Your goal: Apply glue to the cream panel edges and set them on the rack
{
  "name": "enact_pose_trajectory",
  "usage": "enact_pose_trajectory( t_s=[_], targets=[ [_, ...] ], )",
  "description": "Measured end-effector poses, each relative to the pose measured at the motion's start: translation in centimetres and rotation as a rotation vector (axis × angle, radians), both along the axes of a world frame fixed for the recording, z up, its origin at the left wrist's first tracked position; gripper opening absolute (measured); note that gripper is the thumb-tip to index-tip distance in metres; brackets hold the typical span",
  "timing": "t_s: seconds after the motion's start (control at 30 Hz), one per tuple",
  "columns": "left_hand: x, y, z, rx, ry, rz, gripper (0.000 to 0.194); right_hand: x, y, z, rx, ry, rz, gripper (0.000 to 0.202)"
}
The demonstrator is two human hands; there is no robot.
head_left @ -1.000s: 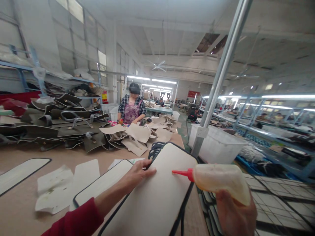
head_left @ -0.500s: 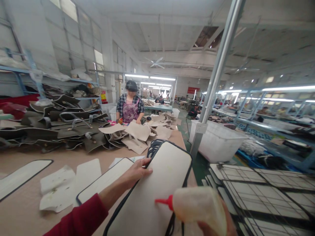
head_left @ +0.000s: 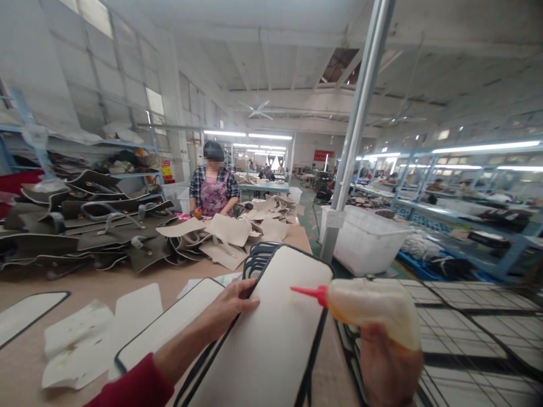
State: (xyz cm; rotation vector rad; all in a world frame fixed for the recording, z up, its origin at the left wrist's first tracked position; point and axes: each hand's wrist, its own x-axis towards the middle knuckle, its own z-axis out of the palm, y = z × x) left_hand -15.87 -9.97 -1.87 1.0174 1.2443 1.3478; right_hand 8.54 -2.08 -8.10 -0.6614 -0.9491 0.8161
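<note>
My left hand grips the left edge of a white rounded panel with dark edging, thumb on its top face. Under it, more dark-edged panels are fanned in a stack. My right hand is wrapped round a translucent squeeze bottle with amber liquid inside. The bottle lies nearly level, its red nozzle pointing left over the upper part of the panel. Whether the tip touches the surface I cannot tell. Left of my forearm lies another dark-edged panel.
Crumpled white sheets lie on the brown table. Dark bag pieces and beige pieces are heaped farther back, near a co-worker. A metal post, a white bin and a wire rack of panels stand right.
The bottle has moved up and right, its nozzle going from the panel's middle to its upper part. My left hand keeps its hold on the panel. The view has shifted slightly right.
</note>
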Motion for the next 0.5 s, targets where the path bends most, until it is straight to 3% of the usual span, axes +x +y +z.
enact_pose_trajectory(
  t_s=[0.07, 0.17, 0.23, 0.3, 0.37, 0.43, 0.5],
  targets=[
    [0.1, 0.1, 0.2, -0.019, -0.048, 0.003, 0.043, 0.4, 0.3, -0.4, -0.021, -0.03, -0.034, 0.066],
    [-0.4, 0.4, 0.1, -0.035, -0.063, 0.052, 0.045, 0.5, -1.3, -3.2, -0.025, -0.179, 0.26, 0.063],
    [-0.9, 0.4, -0.2, -0.03, -0.032, 0.073, 0.046, 0.6, -2.4, -4.3, -0.008, -0.205, 0.322, 0.059],
    [-1.1, 0.3, -0.5, -0.023, 0.0, 0.079, 0.046, 0.8, -2.4, -3.4, -0.017, -0.172, 0.31, 0.062],
    [-0.9, 0.0, -0.5, -0.015, 0.012, 0.054, 0.046, 1.1, -1.1, -1.3, -0.049, -0.099, 0.257, 0.068],
    [-0.6, -0.1, -0.4, -0.005, -0.006, 0.035, 0.046, 1.1, 0.1, 0.1, -0.012, -0.058, 0.091, 0.073],
    [-0.6, -0.2, -0.3, -0.007, -0.033, 0.036, 0.048, 0.8, 0.3, -0.4, -0.056, -0.171, 0.015, 0.073]
  ],
)
